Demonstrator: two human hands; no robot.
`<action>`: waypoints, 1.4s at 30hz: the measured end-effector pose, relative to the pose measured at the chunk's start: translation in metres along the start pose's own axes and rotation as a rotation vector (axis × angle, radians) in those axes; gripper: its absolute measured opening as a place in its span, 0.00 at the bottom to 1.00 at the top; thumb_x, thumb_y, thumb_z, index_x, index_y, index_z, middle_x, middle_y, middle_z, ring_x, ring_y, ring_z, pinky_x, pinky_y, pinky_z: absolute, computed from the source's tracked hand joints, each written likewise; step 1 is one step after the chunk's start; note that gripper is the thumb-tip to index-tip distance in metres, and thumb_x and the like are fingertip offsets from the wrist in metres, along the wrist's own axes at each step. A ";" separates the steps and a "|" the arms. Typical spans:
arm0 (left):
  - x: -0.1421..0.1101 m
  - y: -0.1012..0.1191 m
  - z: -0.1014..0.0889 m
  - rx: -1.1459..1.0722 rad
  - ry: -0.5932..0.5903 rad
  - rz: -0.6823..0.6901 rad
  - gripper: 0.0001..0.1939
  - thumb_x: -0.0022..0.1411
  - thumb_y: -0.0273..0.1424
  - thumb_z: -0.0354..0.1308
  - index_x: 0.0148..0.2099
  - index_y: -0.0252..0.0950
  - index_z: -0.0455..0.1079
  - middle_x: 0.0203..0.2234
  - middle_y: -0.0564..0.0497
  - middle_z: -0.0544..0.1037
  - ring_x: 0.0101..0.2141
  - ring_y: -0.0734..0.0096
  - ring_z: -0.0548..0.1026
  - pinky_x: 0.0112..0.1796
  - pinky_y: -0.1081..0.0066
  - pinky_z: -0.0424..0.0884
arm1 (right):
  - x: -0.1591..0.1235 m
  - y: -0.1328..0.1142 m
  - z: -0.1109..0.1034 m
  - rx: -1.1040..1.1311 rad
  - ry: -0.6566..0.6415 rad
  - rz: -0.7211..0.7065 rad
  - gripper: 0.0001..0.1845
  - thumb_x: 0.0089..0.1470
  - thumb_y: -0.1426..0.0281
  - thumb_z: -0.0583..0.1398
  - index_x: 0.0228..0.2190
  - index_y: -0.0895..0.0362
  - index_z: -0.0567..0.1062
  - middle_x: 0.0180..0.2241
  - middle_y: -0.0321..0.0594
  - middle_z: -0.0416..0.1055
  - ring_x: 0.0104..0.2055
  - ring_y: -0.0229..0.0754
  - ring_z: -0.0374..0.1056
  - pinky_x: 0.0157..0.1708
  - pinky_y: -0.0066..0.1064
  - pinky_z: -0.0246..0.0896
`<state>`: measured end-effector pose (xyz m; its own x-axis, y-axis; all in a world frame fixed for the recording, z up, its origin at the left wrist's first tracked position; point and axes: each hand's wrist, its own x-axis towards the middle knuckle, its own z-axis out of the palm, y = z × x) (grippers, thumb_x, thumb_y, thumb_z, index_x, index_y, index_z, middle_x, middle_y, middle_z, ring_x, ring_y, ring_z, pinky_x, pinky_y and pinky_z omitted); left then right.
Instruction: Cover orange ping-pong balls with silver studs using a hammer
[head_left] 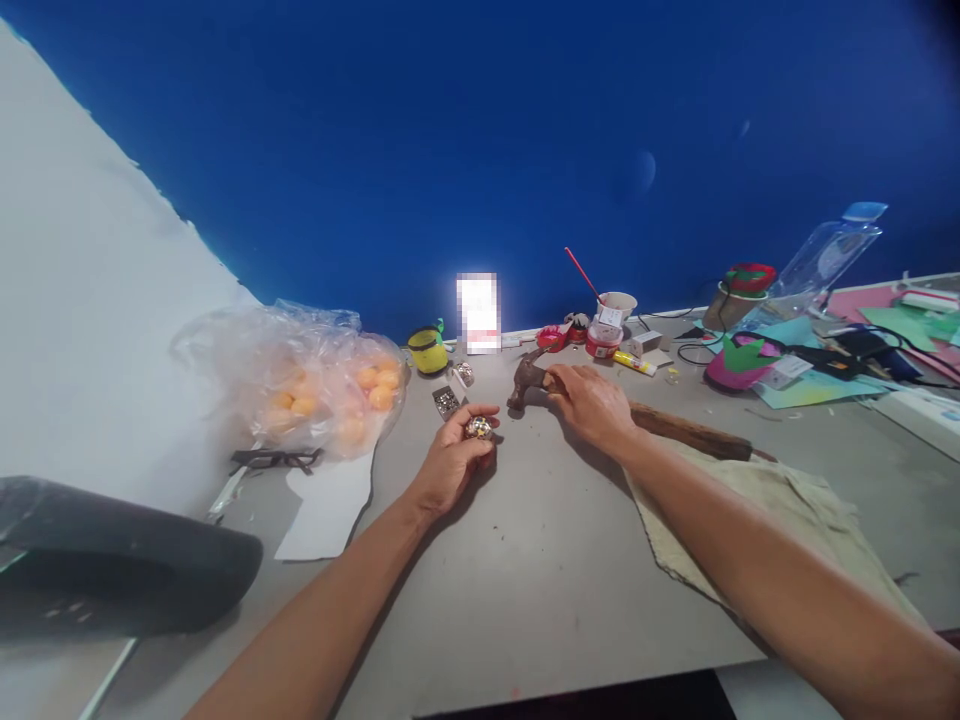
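Note:
My left hand (448,462) is closed around a small ball covered in shiny silver and gold-coloured pieces (478,429), holding it just above the grey table between thumb and fingers. My right hand (595,408) grips a claw hammer (686,431) by its wooden handle, close behind the rusty head. The hammer lies low over the table, head to the left, handle end over a beige cloth (772,535). Beyond my left hand is a small flat pack of metal bits (445,402), with another shiny round piece (464,374) behind it.
Plastic bags of orange balls (300,390), glasses (277,460) and white paper (330,510) lie left, near a dark cylinder (127,560). A yellow cup (427,350), a glue tube (634,362), a paper cup (619,301) and a clear bottle (829,255) line the back.

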<state>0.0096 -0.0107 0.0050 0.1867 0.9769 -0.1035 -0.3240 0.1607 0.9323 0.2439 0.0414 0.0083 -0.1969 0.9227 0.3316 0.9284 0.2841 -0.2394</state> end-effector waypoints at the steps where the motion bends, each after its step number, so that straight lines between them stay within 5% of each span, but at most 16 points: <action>1: 0.000 0.001 0.000 -0.017 -0.006 -0.011 0.24 0.45 0.20 0.63 0.47 0.36 0.76 0.40 0.49 0.74 0.26 0.80 0.68 0.26 0.75 0.63 | 0.001 0.001 0.001 -0.004 -0.009 0.009 0.14 0.64 0.70 0.61 0.51 0.51 0.74 0.47 0.44 0.78 0.49 0.51 0.70 0.37 0.36 0.54; 10: 0.002 0.005 -0.005 -0.238 -0.107 -0.152 0.12 0.62 0.37 0.62 0.44 0.35 0.73 0.31 0.48 0.77 0.20 0.75 0.66 0.22 0.73 0.60 | 0.005 0.005 0.008 -0.074 -0.149 0.013 0.09 0.64 0.69 0.60 0.44 0.56 0.78 0.47 0.49 0.76 0.50 0.52 0.68 0.44 0.38 0.58; 18: 0.002 0.002 -0.006 -0.192 -0.091 -0.172 0.23 0.66 0.52 0.59 0.40 0.34 0.72 0.19 0.54 0.72 0.14 0.78 0.60 0.19 0.75 0.58 | 0.003 0.005 0.014 -0.085 -0.123 0.019 0.13 0.62 0.68 0.63 0.47 0.57 0.76 0.48 0.51 0.75 0.50 0.54 0.67 0.45 0.40 0.59; 22: 0.002 0.002 -0.002 -0.222 -0.014 -0.105 0.20 0.61 0.45 0.69 0.44 0.34 0.72 0.35 0.45 0.81 0.23 0.76 0.69 0.23 0.75 0.63 | -0.001 -0.005 0.008 0.039 0.067 -0.087 0.15 0.64 0.68 0.61 0.52 0.57 0.74 0.51 0.52 0.75 0.52 0.55 0.67 0.48 0.43 0.61; 25: 0.000 0.003 0.002 -0.184 0.003 -0.036 0.21 0.55 0.36 0.76 0.46 0.35 0.73 0.39 0.47 0.80 0.29 0.74 0.74 0.30 0.73 0.71 | -0.010 -0.023 0.002 0.257 0.184 -0.287 0.17 0.64 0.62 0.63 0.51 0.56 0.74 0.50 0.50 0.76 0.53 0.54 0.68 0.52 0.44 0.63; 28: -0.003 0.003 0.005 -0.100 -0.009 0.030 0.25 0.53 0.31 0.77 0.51 0.36 0.73 0.39 0.50 0.79 0.37 0.71 0.77 0.40 0.70 0.75 | -0.021 -0.042 0.003 0.402 0.174 -0.385 0.24 0.59 0.59 0.68 0.53 0.55 0.74 0.50 0.50 0.76 0.52 0.54 0.70 0.52 0.46 0.65; 33: -0.006 0.002 0.007 -0.075 -0.081 0.012 0.31 0.54 0.31 0.76 0.58 0.37 0.72 0.47 0.43 0.81 0.44 0.63 0.79 0.44 0.67 0.75 | -0.025 -0.047 0.011 0.492 0.206 -0.456 0.15 0.60 0.65 0.67 0.48 0.54 0.77 0.49 0.48 0.76 0.50 0.51 0.71 0.52 0.45 0.67; 42: -0.001 -0.009 0.003 0.043 -0.009 0.068 0.21 0.49 0.33 0.78 0.44 0.34 0.77 0.39 0.47 0.82 0.39 0.67 0.79 0.42 0.69 0.75 | -0.026 -0.045 0.010 0.479 0.111 -0.489 0.20 0.59 0.72 0.66 0.53 0.54 0.75 0.46 0.46 0.77 0.49 0.49 0.70 0.49 0.42 0.68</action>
<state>0.0148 -0.0137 -0.0024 0.1742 0.9840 -0.0367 -0.2961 0.0879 0.9511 0.2040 0.0067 0.0016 -0.4999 0.6346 0.5894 0.4949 0.7677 -0.4070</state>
